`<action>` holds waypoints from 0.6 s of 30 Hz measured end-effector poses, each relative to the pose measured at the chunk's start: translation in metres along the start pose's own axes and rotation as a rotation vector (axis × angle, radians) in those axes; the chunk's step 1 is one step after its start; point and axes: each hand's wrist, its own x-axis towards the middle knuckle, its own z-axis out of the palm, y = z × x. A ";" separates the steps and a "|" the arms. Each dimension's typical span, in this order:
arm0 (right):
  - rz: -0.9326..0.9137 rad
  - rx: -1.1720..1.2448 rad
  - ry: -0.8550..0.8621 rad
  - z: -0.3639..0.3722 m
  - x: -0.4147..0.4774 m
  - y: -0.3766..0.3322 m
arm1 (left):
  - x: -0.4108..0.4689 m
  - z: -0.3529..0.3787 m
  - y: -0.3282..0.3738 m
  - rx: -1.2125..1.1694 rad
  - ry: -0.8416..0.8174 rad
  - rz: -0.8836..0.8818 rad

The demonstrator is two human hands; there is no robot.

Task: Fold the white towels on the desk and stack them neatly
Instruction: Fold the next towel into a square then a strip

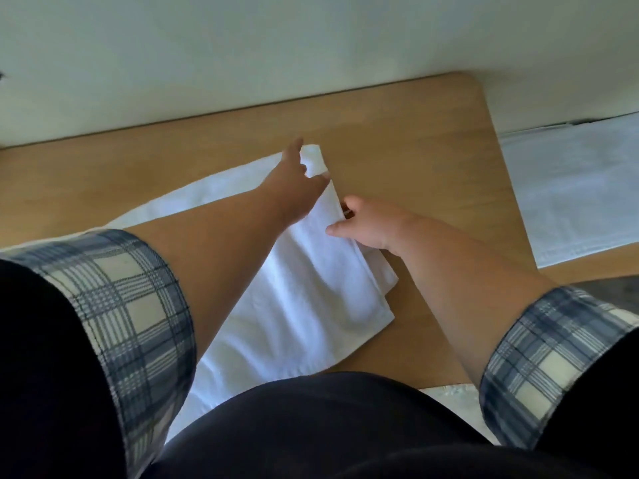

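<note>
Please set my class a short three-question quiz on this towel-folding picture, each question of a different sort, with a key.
1. True or false: the white towel lies on a wooden desk.
2. Which hand is on the towel's far corner? A) left hand B) right hand
3. Fill in: another white cloth lies beyond the desk's ___ edge.
Key: 1 true; 2 A; 3 right.

2 towels (304, 288) (570, 188), 2 grips (297, 183) (363, 224) — 1 desk (415, 150)
</note>
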 end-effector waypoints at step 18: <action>-0.017 -0.135 0.493 0.015 -0.002 0.021 | -0.053 0.019 -0.046 0.626 -0.272 0.147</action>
